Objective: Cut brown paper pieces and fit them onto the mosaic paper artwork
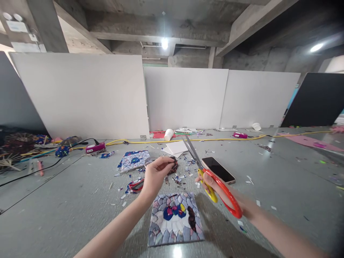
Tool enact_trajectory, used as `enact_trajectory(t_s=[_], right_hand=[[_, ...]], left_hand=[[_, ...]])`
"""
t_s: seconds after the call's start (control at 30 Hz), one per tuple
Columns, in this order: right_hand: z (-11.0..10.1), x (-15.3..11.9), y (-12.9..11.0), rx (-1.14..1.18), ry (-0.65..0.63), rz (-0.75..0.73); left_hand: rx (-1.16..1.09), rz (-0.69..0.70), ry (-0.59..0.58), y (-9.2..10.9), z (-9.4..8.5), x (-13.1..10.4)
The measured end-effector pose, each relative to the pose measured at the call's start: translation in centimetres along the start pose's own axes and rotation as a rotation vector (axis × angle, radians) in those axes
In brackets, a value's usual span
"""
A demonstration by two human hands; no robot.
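My right hand [211, 181] grips scissors [227, 190] with one red and one yellow handle, their blades pointing up and away, slightly apart. Fingers of my left hand [158, 172] are pinched on a small dark piece of fabric [174, 163]. Below both hands lies a square mosaic picture [176, 238] of grey-blue and pink patches, with blue, yellow and dark brown pieces near its middle. Just right of the scissors is a smartphone [218, 169], lying flat with a dark screen. A red and black looped object [136, 185] rests left of my left wrist.
A second patterned square [134, 161] and white cards [176, 147] lie further off. Scraps litter the surface. A yellow cable [199, 139] runs across the back near a tipped white cup [168, 134] and white panels [185, 100]. A magenta box [95, 147] stands left.
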State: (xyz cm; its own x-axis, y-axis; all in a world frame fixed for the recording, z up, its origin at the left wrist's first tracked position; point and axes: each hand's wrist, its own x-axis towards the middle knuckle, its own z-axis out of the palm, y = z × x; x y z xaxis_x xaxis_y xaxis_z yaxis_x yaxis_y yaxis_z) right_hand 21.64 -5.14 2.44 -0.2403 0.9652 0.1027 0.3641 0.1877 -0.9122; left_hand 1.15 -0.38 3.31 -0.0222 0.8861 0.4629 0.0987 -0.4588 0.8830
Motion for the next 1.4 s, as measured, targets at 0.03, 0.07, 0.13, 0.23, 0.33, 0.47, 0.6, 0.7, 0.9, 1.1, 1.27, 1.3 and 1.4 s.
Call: enact_trajectory(t_s=[0.03,0.07,0.13,0.23,0.33,0.47,0.6,0.7,0.9,1.1,1.27,1.3,1.4], right_hand=[[0.0,-0.2,-0.4,-0.002,-0.052,0.012],[0.0,-0.4,-0.9,-0.020,-0.094,0.024],[0.1,-0.7,-1.6,-0.082,-0.134,0.041],[0.5,-0.9,-1.9,-0.148,-0.161,0.024],[0.9,-0.9,-1.5,-0.174,-0.204,0.005],[1.0,-0.6,-0.7,-0.206,-0.246,-0.025],[0.8,-0.5,-0.5,-0.231,-0.242,-0.020],[0.8,-0.5,-0.7,-0.245,-0.243,-0.014],[0.9,-0.6,-1.0,-0.260,-0.259,-0.017],[1.0,-0.4,-0.1,-0.261,-0.246,-0.046],[1.0,-0.1,0.0,-0.269,-0.239,-0.064],[1.0,-0.1,0.0,-0.273,-0.234,-0.068],[1.1,-0.1,0.1,-0.282,-0.218,-0.064]], left_hand=[[0.005,0.004,0.000,-0.1,-0.1,0.0],[0.011,0.006,0.000,-0.2,-0.1,0.0],[0.025,0.015,0.000,-0.2,-0.3,0.1],[0.036,0.019,0.000,-0.1,-0.3,0.1],[0.004,-0.024,0.003,0.0,-0.2,0.1],[-0.035,-0.080,0.017,-0.1,-0.2,0.1],[-0.036,-0.079,0.002,-0.1,-0.3,0.1],[-0.027,-0.060,-0.007,-0.1,-0.3,0.1],[0.020,-0.010,-0.017,0.0,-0.5,0.2],[0.053,-0.044,-0.021,-0.1,-0.6,0.3],[0.033,-0.072,-0.013,-0.3,-0.6,0.4],[0.028,-0.078,-0.013,-0.3,-0.6,0.4],[0.015,-0.106,-0.023,-0.3,-0.6,0.4]])
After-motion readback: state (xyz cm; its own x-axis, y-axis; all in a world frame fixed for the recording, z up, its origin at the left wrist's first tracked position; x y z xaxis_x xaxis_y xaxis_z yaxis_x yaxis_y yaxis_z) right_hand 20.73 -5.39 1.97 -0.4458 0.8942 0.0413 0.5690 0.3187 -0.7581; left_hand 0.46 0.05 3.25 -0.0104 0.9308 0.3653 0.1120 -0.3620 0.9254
